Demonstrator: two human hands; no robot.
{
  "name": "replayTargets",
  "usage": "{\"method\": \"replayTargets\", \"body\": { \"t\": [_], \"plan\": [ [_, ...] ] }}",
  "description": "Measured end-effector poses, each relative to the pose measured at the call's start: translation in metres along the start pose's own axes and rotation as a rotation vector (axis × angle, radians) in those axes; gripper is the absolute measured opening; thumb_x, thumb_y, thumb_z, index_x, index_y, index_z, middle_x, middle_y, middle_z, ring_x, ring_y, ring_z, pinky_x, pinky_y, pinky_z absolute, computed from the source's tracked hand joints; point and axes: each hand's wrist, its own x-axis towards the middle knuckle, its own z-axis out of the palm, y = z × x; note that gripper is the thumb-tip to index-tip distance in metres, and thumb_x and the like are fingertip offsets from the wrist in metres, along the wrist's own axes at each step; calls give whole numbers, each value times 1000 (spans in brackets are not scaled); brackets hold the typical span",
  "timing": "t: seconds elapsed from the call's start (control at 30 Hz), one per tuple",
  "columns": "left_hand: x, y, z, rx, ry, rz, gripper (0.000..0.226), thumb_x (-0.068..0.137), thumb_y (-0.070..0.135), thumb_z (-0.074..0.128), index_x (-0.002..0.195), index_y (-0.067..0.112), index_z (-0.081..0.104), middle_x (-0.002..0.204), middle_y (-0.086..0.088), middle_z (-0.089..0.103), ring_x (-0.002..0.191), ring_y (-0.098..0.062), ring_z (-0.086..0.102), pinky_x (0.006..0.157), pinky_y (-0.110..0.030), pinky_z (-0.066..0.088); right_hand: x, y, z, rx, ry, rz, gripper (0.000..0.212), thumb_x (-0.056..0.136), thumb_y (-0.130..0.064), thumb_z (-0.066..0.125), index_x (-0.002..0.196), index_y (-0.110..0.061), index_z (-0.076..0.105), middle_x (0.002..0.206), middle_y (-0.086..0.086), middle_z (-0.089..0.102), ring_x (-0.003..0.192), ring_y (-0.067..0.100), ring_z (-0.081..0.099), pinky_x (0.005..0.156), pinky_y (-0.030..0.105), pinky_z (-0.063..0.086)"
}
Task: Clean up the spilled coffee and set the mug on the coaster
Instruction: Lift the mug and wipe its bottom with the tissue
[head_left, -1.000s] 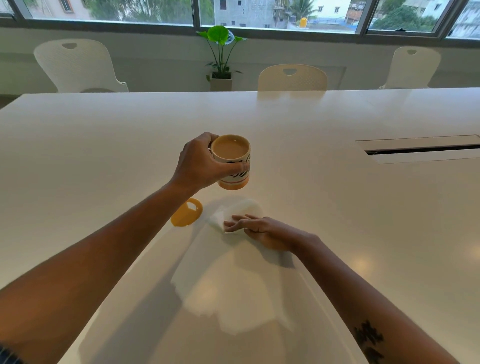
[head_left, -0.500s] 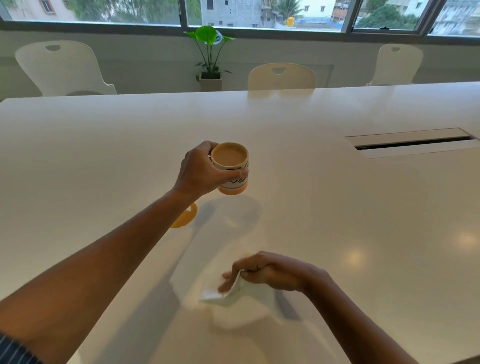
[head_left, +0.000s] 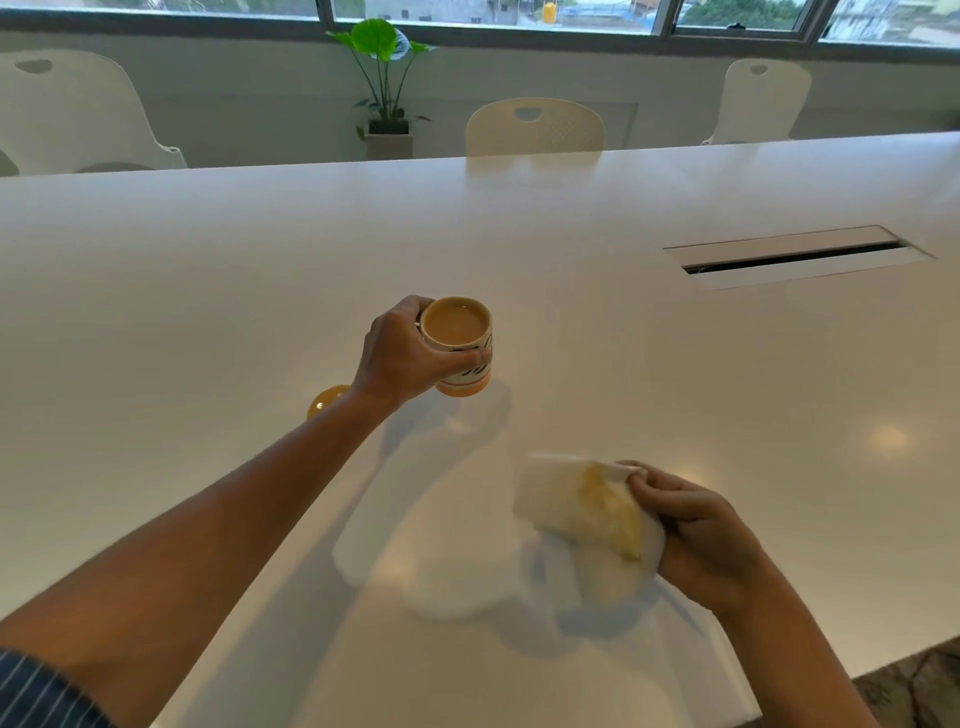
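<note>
**Mug held up, stained tissue in the other hand**

The left hand (head_left: 410, 358) has its grip wrapped tight around the mug (head_left: 460, 345), fingers curled round its side. The mug is full of light brown coffee and looks lifted just above the desk (head_left: 208, 291). The orange coaster (head_left: 324, 401) lies flat on the desk, partly hidden behind the left wrist, near the mug but not under it.

The right hand (head_left: 701, 540) pinches a white tissue (head_left: 587, 519) with a yellow-brown stain, and its grip is closed on it.

The desk is big, white and shiny, with a long cable slot (head_left: 795, 257). Behind it stand 3 white chairs (head_left: 535, 127), a green plant (head_left: 387, 83) and windows. The mug has dark marks on it, but no words can be read.
</note>
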Motion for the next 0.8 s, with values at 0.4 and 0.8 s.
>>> {"method": "replayTargets", "body": {
  "t": [0.4, 0.8],
  "plan": [
    [-2, -10, 18, 11, -27, -19, 87, 53, 66, 93, 121, 20, 64, 110, 6, 72, 99, -16, 70, 85, -44, 62, -21, 6, -8, 358, 292, -129, 45, 97, -12, 56, 141, -3, 66, 146, 22, 65, 137, 36, 62, 108, 50, 54],
    [-6, -11, 24, 30, -56, -59, 93, 44, 78, 86, 117, 25, 65, 104, 11, 71, 96, -13, 68, 84, -40, 61, -27, 3, 6, 333, 345, -128, 41, 98, -14, 57, 134, -3, 71, 142, 21, 67, 126, 35, 70, 108, 52, 54]
  ]
}}
